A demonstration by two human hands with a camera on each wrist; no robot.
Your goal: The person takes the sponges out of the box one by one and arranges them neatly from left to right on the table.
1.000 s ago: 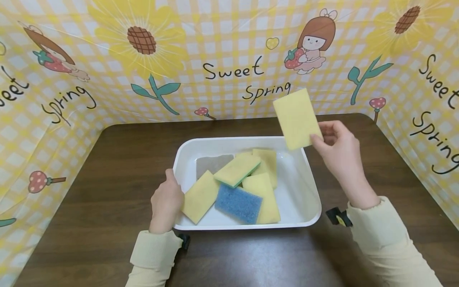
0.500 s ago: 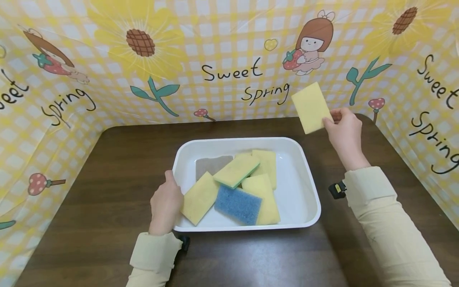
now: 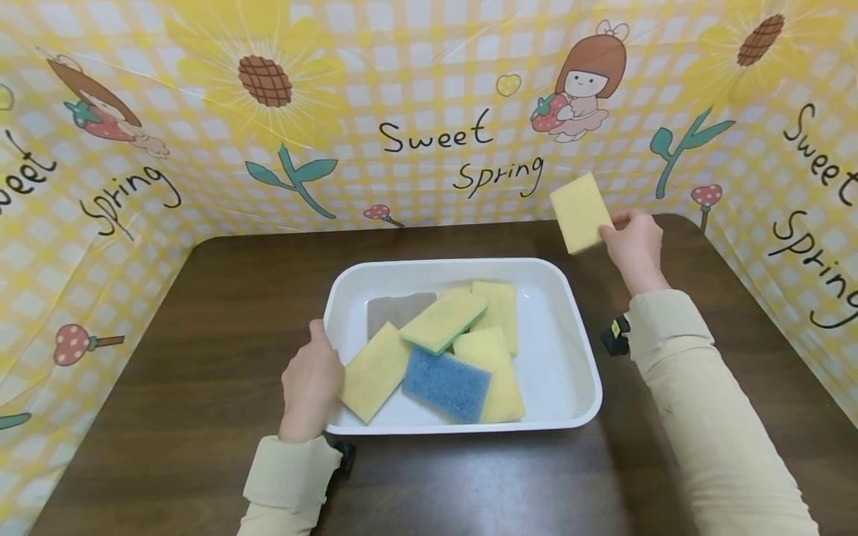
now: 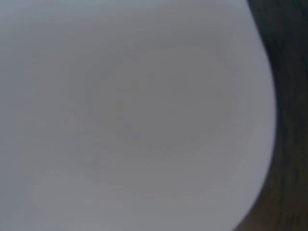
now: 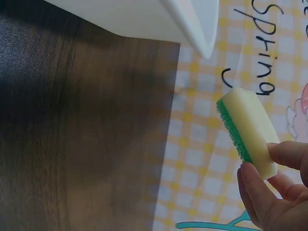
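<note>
My right hand [image 3: 637, 246] pinches a yellow sponge [image 3: 580, 213] by one end, off the table beyond the tray's far right corner. The right wrist view shows that this sponge [image 5: 250, 130] has a green scouring layer, with the thumb on one side and fingers on the other. My left hand [image 3: 311, 383] grips the left wall of a white tray [image 3: 559, 372]. Inside the tray lie several yellow sponges [image 3: 374, 371], a blue sponge [image 3: 446, 384] and a grey piece [image 3: 401, 309], partly overlapping. In the left wrist view a blurred white surface [image 4: 144, 120] fills most of the picture.
The tray stands on a dark wooden table [image 3: 201, 357]. A yellow checked cloth [image 3: 415, 67] with printed flowers and lettering rises behind the table and along both sides. Tray sponges sit mostly left and centre; bare tray floor shows at the right.
My right hand has carried the pinched sponge to the right and away from above the tray's rim, then slightly lower. The left hand stays on the tray, and the sponges inside lie as before.
</note>
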